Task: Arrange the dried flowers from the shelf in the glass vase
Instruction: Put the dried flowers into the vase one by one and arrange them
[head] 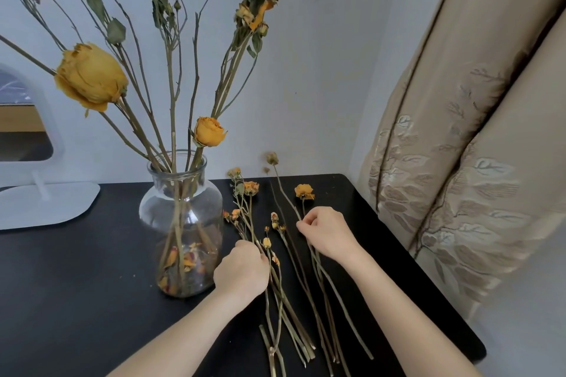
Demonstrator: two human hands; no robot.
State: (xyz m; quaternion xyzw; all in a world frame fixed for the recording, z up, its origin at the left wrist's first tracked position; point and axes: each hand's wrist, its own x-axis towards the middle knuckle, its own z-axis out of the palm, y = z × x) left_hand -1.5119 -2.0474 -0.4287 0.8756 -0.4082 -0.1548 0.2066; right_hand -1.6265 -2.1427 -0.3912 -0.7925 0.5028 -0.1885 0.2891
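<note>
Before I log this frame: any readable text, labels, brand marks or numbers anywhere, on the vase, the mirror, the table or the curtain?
None: no readable text, label, brand or number shows in the head view.
Glass vase: clear glass, no label or mark.
White mirror stand: plain, nothing printed.
Curtain: embroidered leaf pattern only, no lettering.
Black table: bare surface, no markings.

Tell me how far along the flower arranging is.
Partly done. Several dried stems already stand in the glass vase. In hand: the left hand and right hand are each at stems among the loose flowers lying on the black table. Those stems remain to be placed.
</note>
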